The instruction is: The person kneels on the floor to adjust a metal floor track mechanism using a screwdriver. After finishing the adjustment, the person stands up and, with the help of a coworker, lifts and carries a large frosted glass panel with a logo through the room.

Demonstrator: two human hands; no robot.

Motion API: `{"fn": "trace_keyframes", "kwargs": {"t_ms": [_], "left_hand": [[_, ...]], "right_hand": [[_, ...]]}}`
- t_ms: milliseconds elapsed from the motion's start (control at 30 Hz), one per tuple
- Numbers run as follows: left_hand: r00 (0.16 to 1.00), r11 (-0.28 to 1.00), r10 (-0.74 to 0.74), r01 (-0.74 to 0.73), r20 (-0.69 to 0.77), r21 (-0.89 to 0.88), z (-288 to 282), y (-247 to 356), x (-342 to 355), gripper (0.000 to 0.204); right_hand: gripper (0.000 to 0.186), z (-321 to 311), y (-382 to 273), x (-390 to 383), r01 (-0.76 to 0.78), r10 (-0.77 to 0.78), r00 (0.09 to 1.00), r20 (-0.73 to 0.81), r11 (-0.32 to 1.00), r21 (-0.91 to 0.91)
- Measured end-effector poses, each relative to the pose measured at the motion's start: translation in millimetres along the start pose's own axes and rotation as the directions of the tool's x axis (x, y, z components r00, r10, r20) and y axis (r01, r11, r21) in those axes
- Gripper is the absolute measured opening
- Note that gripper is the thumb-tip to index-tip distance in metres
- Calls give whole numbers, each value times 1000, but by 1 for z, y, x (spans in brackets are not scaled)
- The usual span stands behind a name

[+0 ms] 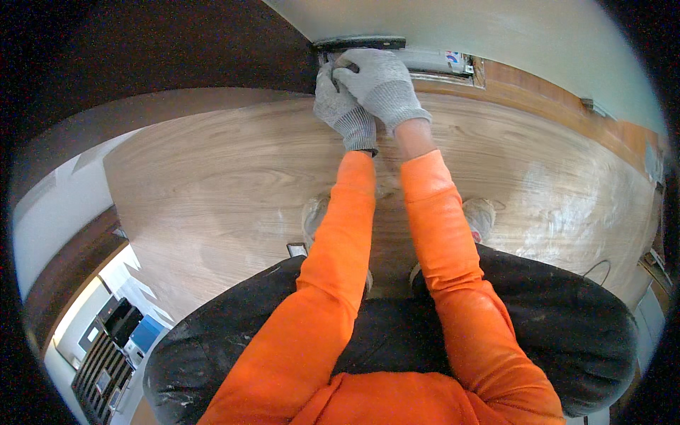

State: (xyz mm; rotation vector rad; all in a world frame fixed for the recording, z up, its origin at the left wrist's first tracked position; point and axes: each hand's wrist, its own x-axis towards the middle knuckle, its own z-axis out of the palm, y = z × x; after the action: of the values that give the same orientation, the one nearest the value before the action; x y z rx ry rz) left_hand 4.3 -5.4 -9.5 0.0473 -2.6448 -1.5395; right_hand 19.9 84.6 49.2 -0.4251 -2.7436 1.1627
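Note:
Both my hands wear grey knit gloves and meet at the left end of a low, long opening at the foot of the wall. My left hand (334, 105) is closed, fingers bent up toward the opening. Close against it, partly over it, my right hand (381, 79) is closed too, its thumb and forefinger curled together. Whatever their fingertips grip is hidden or too small to make out. Just beyond my hands runs a black strip (368, 43) along the opening's upper edge. Inside the opening lies a silvery-white long unit (429, 61) with a small coloured label at its right end.
A dark brown panel (212, 49) stands at the left, beside the opening. Wooden baseboard (538, 88) continues rightward below the pale wall (496, 28). The wood-look floor (234, 166) bears whitish dust at right. A thin cable (601, 269) curls near my right knee.

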Motion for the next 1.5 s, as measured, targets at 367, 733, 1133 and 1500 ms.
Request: {"fn": "trace_keyframes", "kwargs": {"t_ms": [367, 733, 1133, 1500], "left_hand": [[999, 993, -33, 28, -44, -114, -4, 25, 6, 29], [994, 1000, 12, -14, -106, -18, -1, 14, 14, 30], [998, 977, 30, -16, -62, 214, 1, 13, 23, 26], [998, 941, -24, 43, -61, 336, 6, 4, 33, 44]], "right_hand": [[27, 19, 38, 7, 16, -9, 997, -83, 995, 94], [21, 42, 35, 15, 79, -76, 976, -202, 997, 9], [23, 36, 19, 19, -10, 30, 953, -300, 998, 68], [31, 15, -2, 18, -34, 62, 970, -234, 992, 119]]}}
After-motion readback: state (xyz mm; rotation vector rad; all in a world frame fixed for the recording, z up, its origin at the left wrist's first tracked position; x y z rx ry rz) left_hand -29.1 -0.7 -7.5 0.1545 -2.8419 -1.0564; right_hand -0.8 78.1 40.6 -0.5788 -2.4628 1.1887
